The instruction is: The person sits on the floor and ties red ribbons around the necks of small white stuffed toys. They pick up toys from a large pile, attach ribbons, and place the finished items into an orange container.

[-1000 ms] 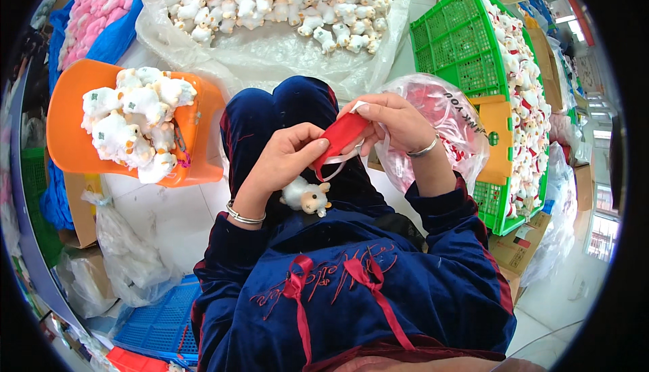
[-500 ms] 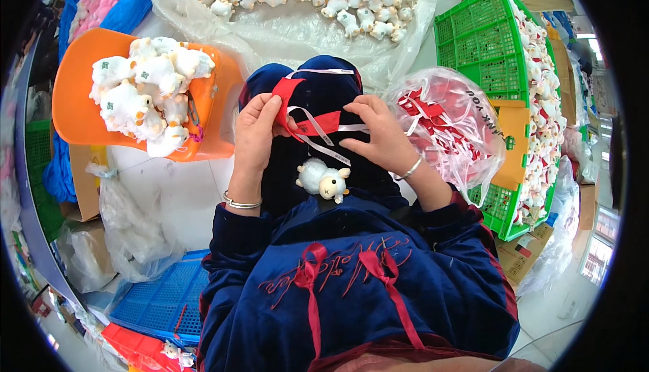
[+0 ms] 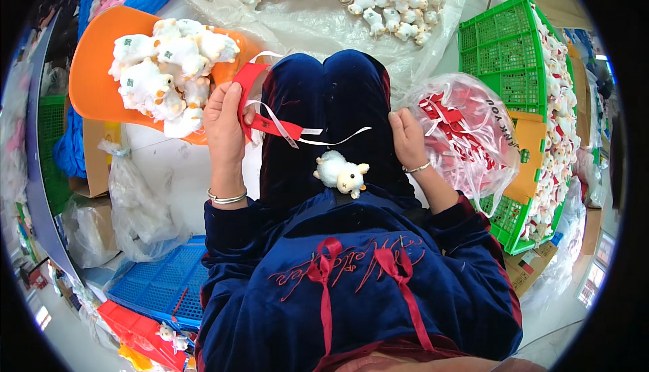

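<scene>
Pinched in my left hand (image 3: 225, 118) is a red fabric strip (image 3: 276, 126) with white ribbons (image 3: 331, 143) on it; one ribbon trails right across my dark blue trousers. My left fingers are closed on the strip's left part, beside the orange stool. A small white plush sheep (image 3: 340, 172) lies on my lap, its cream head toward the right, and neither hand touches it. My right hand (image 3: 408, 138) lies against the outer side of my right thigh, next to the plastic bag. Its fingers are curled closed, and their inner side is hidden.
White plush sheep (image 3: 159, 78) are heaped on an orange stool (image 3: 91, 78) at left. A clear bag (image 3: 497, 169) of red strips stands at right, before a green crate (image 3: 503, 54) filled with plush toys. More sheep lie on plastic sheeting (image 3: 304, 24) ahead. A blue crate (image 3: 162, 281) sits lower left.
My left hand has moved left with the red strip, toward the stool. My right hand has left the strip's ribbon end and come down beside my thigh, its fingers now curled.
</scene>
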`<state>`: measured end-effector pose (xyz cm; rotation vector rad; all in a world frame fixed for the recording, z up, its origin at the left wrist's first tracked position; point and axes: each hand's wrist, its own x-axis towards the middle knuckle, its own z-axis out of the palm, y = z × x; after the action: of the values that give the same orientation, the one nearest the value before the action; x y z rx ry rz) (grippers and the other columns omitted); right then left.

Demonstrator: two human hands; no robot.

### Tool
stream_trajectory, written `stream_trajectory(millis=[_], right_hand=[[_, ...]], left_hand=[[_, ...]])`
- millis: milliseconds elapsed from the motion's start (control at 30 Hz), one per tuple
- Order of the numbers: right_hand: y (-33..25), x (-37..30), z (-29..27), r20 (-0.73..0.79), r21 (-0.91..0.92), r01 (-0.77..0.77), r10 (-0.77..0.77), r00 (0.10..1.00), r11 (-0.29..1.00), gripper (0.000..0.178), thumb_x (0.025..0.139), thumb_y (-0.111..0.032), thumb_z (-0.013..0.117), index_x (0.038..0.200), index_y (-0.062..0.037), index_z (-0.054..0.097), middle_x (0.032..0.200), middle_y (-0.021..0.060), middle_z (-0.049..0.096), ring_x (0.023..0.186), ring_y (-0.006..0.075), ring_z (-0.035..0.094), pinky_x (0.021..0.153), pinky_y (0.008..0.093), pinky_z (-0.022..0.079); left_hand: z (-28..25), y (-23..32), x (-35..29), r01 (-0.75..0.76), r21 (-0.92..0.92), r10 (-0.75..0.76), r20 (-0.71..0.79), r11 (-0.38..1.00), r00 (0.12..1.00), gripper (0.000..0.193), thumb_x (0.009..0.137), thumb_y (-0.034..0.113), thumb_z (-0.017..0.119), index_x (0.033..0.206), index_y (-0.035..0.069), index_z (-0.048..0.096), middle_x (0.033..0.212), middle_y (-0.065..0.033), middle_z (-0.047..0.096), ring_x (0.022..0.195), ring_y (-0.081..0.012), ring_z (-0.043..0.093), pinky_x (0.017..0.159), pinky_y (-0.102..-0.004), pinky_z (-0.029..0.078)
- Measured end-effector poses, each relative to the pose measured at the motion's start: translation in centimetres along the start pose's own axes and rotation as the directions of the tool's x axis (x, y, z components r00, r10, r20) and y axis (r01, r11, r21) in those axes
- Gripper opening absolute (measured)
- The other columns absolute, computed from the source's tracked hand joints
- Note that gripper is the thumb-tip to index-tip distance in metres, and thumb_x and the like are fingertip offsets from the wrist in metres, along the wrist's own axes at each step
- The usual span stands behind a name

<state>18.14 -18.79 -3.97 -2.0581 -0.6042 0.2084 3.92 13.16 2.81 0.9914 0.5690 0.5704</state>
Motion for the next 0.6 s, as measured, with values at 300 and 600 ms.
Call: stream_trajectory(millis=[300,600], right_hand=[[-8.4,8.0,-7.6,-0.043,0.701,-0.122,0.212,0.976,0.702,0.04,0.109,-0.031,0.046,0.074,-0.0113,0.042,0.058,-0.0044,0.033,0.045,0.0059,0.028,0.041,0.025,0.018],[-22.6,11.0,-11.8,0.173,0.958,-0.036,-0.474,0.863,0.285,0.037,0.11,-0.034,0.042,0.081,-0.0113,0.043,0.069,-0.0045,0.031,0.051,0.006,0.021,0.045,0.0249,0.019]], left_hand=[[4.2,1.0,-3.4,-0.191,0.501,-0.066,0.451,0.844,0.89,0.015,0.1,0.012,0.062,0.093,0.0,0.068,0.076,0.0031,0.061,0.067,-0.003,0.054,0.06,-0.0213,0.044],[7.5,1.0,-2.3,-0.692,0.532,0.086,0.76,0.488,0.645,0.056,0.078,0.019,0.084,0.128,0.006,0.061,0.134,-0.0155,0.059,0.127,-0.0341,0.054,0.105,-0.0421,0.047]])
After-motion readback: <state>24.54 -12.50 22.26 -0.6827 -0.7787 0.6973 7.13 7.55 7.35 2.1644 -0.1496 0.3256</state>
